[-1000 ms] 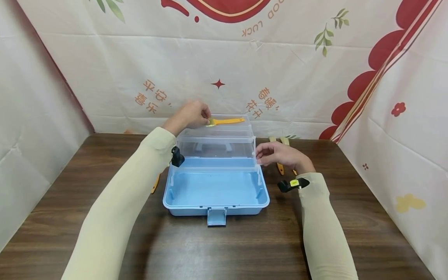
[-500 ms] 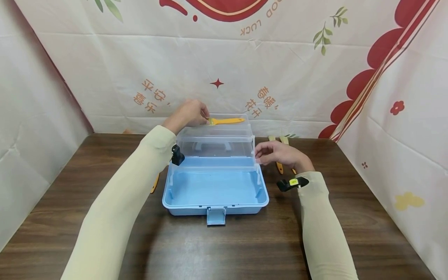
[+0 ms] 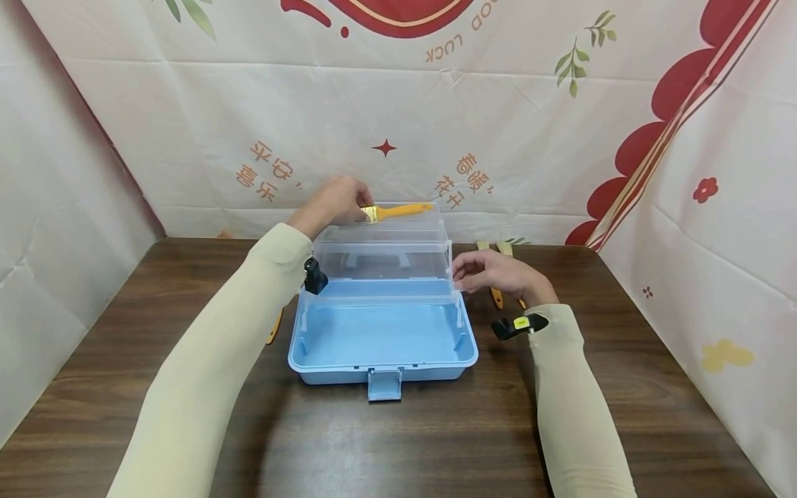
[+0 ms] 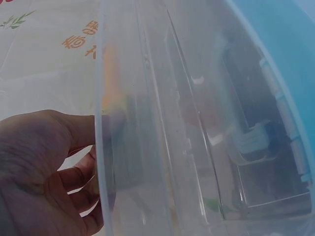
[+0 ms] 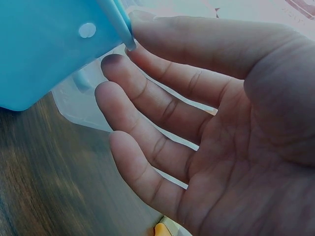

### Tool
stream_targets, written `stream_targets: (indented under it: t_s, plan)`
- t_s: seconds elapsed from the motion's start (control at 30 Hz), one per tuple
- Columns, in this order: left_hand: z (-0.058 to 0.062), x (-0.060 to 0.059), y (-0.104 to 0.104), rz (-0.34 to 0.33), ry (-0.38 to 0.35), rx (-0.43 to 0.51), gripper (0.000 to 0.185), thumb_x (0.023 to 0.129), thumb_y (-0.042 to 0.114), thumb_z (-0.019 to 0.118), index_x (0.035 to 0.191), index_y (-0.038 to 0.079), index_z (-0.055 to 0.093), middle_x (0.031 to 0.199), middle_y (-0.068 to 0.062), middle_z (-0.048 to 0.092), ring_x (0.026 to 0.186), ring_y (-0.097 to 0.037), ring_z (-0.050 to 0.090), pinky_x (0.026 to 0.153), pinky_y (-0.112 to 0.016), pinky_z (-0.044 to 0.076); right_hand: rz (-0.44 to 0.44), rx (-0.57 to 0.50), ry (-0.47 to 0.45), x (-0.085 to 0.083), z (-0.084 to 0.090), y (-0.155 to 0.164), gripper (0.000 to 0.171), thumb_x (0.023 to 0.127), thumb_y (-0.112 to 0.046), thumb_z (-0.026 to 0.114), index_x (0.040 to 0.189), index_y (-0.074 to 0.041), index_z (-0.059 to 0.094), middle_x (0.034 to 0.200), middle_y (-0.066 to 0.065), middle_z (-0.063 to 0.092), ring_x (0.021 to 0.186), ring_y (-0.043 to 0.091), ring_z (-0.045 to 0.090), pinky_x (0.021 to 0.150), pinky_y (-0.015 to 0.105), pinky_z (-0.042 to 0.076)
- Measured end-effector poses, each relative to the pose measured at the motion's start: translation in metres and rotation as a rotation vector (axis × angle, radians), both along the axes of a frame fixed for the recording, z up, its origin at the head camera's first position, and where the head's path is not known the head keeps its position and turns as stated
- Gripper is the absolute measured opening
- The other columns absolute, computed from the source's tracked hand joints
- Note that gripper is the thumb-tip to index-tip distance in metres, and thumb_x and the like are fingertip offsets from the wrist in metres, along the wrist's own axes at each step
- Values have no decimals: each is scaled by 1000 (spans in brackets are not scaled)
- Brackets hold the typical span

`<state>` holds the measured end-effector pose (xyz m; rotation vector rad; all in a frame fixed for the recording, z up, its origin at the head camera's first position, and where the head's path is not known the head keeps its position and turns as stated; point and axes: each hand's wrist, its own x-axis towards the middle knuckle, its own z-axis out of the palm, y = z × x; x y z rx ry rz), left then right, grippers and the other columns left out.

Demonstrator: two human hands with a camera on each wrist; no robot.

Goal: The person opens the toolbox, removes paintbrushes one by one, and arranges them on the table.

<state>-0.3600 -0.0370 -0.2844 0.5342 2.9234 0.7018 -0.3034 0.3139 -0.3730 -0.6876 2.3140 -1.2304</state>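
On the left, the left hand (image 3: pixel 336 202) reaches over the far top tray of the open box (image 3: pixel 382 346), its grip clenched on the bristle end of a yellow brush (image 3: pixel 398 210). The brush lies level across the clear tray (image 3: pixel 382 232), its handle pointing right, just above or on the tray's rim; which of the two cannot be told. In the left wrist view the clear wall blurs the fingers (image 4: pixel 81 177), so the pinch itself is hard to read there.

To the right, the right hand (image 3: pixel 498 274) has its fingers nearly straight and relaxed, fingertips touching the blue side arm of the tray, grasping nothing. More brushes (image 3: pixel 496 294) lie on the table (image 3: pixel 623 360) behind it.

A likely risk: the brush is pinched at one end only, so the long handle could tip and slide off the tray's edge. A push on the raised tray could also fold it down if the right hand's light touch slips.
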Motion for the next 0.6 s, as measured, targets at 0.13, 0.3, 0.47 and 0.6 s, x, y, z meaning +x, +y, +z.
stream_targets:
  t_s: [0.13,0.3,0.47,0.6]
  plan:
    - [0,0,-2,-3,16,-15,17,104,8,77,120,3,77,119,-14,71,107,-30,59,101,-41,54,-3,2,-1,1,1,-1,27,103,-13,75,125,2,69,114,19,70,104,46,65,93,39,61]
    - [-1,0,-5,-8,23,-34,17,104,11,76,119,3,76,119,-14,72,105,-30,59,97,-41,54,-3,-4,-4,1,2,-1,27,103,-12,75,125,3,69,115,19,71,106,49,65,95,42,61]
    - [-3,0,-7,-7,22,-29,16,106,13,74,118,3,75,120,-13,74,103,-29,60,94,-40,54,-3,-4,-4,1,2,-1,27,103,-12,74,125,4,68,114,19,72,105,47,66,95,44,61]
    - [-4,2,-8,-3,34,-12,15,105,13,74,117,3,75,118,-13,74,101,-29,61,92,-39,54,2,1,-3,1,1,-1,27,104,-12,74,125,3,68,114,19,72,104,46,67,95,44,62]
